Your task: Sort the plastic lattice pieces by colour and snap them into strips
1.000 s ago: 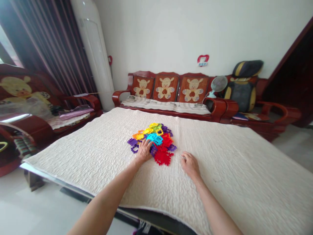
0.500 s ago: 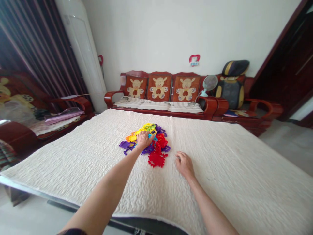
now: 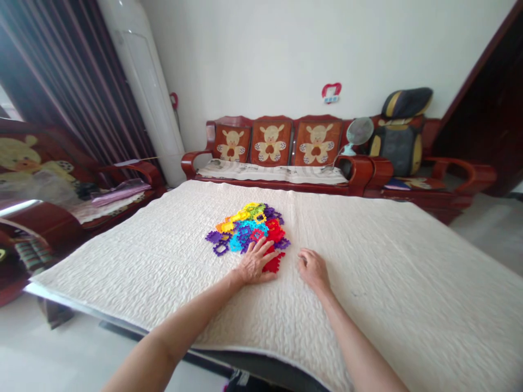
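Note:
A heap of interlocking plastic puzzle pieces [image 3: 247,231] in purple, yellow, orange, blue and red lies in the middle of a white quilted mattress [image 3: 368,283]. My left hand [image 3: 255,262] rests flat with spread fingers on the near edge of the heap, partly covering a red piece [image 3: 274,263]. My right hand [image 3: 314,270] sits on the quilt just right of the heap, its fingers loosely curled and touching no piece.
Beyond the quilt's far edge stands a red wooden sofa [image 3: 278,144] with animal-print cushions. A small fan [image 3: 359,132] and a dark backpack [image 3: 398,147] sit at its right end. An armchair [image 3: 36,174] stands at left, beside a tall white air conditioner [image 3: 139,92].
My left hand has moved from the top of the heap to its near edge and now lies flat. Blue pieces it covered now show. My right hand has barely moved.

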Motion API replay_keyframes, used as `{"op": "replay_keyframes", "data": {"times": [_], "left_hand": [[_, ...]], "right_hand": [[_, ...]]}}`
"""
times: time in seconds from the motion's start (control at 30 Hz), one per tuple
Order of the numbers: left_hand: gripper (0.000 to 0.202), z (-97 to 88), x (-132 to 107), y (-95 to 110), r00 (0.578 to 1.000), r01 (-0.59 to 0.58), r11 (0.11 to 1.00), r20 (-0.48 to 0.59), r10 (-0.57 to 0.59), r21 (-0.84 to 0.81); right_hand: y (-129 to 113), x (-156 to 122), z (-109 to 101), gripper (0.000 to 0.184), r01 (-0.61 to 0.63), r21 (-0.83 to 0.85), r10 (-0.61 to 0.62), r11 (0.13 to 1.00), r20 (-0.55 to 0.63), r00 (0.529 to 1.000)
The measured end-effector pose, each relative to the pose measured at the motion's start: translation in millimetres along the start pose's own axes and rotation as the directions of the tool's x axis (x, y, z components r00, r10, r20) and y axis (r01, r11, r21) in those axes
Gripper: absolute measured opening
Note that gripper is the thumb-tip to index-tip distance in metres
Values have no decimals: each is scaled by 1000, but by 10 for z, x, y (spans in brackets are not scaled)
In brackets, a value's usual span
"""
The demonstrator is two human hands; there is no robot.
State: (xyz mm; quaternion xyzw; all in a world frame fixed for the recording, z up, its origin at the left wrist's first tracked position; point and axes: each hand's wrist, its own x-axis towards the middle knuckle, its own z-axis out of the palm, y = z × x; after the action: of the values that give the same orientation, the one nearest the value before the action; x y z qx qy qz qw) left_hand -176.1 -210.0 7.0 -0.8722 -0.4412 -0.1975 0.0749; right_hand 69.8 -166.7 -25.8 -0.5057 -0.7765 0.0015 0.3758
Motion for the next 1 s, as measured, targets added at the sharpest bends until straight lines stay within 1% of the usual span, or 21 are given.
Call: {"op": "replay_keyframes", "data": {"times": [0.07,0.17,0.43,0.57,0.73,0.8,0.87,0.93,1.0], "left_hand": [[64,8,37,-25,1000,-9,1000,4,9,16],[58,56,134,-120,1000,-3,1000,-22,3,16],[46,248,353,-375,983,44,999,-181,-41,11],[46,232,508,-476,959,154,988,-237,-153,-17],[40,54,818,-599,922,321,947,-237,-307,23],[36,-25,890,-660,897,388,921,-242,-371,29],[33,-90,875,-740,859,460,888,-257,-442,11],[33,-142,757,-843,810,531,847,-280,-516,-26],[34,-188,550,-967,743,610,790,-305,-597,-59]], "right_hand": [[7,0,3,27,7,4,-7,1000,-3,1000],[20,-2,13,28,10,12,-10,1000,-14,1000],[62,-1,43,27,10,3,-10,1000,-12,1000],[61,2,38,28,5,22,-4,1000,-12,1000],[57,1,25,27,-7,48,8,999,-11,1000],[62,1,25,28,-8,50,8,999,-10,1000],[72,3,30,28,-3,48,4,999,-8,1000],[82,4,38,28,2,41,-2,999,-5,1000],[90,5,48,28,6,31,-5,999,-6,1000]]}}
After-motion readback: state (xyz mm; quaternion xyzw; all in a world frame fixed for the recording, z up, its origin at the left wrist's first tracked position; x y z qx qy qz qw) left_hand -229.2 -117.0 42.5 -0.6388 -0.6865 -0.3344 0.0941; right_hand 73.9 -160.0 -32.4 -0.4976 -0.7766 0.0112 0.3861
